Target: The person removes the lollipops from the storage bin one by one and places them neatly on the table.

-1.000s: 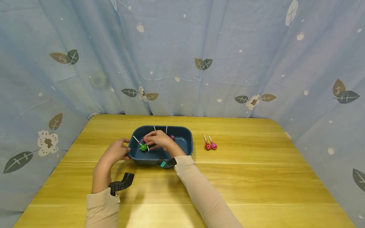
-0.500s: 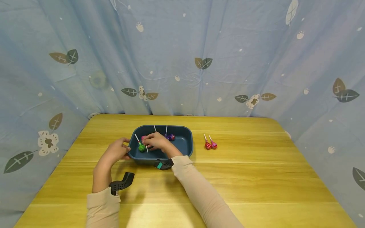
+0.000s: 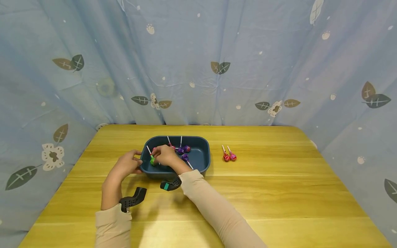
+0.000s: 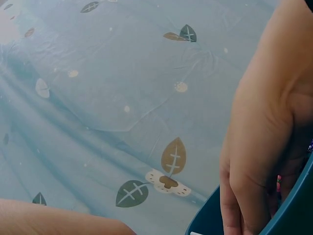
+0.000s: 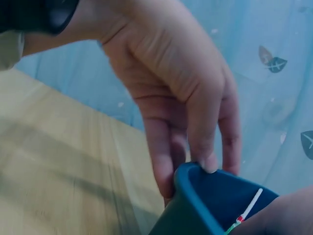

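Note:
A dark blue rectangular bin (image 3: 196,157) holds several wrapped lollipops. My left hand (image 3: 126,163) grips its left end; in the right wrist view the thumb (image 5: 208,161) hooks over the rim and other fingers lie outside. My right hand (image 3: 165,155) is inside the bin's left half, its curled fingertips at a green lollipop (image 3: 152,160) that they partly cover. That lollipop's white stick (image 5: 254,201) leans up near the left wall. A pink lollipop (image 3: 154,149) peeks out behind my right fingers. In the left wrist view, the right hand (image 4: 259,147) reaches down over the rim.
Purple lollipops (image 3: 180,150) lie toward the bin's back, and another purple lollipop (image 3: 185,157) lies near its front wall. A red lollipop (image 3: 226,157) and a pink-purple lollipop (image 3: 233,157) lie on the wooden table (image 3: 263,193) to the right. A patterned curtain (image 3: 198,75) hangs behind.
My right hand has shifted left within the bin, uncovering the front purple lollipop. The green lollipop has turned, its stick more upright, and moved slightly left. My left hand stays put.

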`<state>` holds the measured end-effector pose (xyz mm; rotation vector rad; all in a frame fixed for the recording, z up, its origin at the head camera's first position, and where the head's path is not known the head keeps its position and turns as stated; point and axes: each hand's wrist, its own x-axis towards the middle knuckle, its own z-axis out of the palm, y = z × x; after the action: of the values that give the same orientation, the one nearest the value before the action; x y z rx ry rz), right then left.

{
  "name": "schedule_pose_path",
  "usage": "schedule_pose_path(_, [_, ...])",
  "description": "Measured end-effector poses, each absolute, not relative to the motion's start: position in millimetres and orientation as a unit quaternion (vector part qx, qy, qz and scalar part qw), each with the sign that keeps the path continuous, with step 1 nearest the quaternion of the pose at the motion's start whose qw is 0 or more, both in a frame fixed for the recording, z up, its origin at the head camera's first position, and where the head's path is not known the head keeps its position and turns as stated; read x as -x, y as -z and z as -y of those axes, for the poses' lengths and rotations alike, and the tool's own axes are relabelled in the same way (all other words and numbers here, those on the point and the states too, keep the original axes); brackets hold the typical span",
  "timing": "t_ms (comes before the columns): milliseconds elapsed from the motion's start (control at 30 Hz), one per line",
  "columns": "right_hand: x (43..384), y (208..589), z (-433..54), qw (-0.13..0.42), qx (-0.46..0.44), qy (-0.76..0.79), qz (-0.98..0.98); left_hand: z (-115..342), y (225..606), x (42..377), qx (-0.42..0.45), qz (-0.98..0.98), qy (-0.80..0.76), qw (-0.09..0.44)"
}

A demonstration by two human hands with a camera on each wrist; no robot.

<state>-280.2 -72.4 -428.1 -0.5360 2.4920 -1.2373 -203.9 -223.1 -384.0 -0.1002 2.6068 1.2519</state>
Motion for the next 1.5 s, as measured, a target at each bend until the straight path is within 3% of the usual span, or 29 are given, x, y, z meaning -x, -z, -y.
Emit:
schedule_pose_path(567, [275.8, 422.6, 66.3, 0.114, 0.191, 0.422, -0.879, 222.5, 382.6, 203.4, 0.037, -0.89, -0.437, 0.125])
schedule_pose_path(1500, [268.4, 404.9, -3.6, 0.165, 0.205, 0.536, -0.802, 221.7, 384.0, 205.3, 0.038, -0.895, -0.429, 0.121])
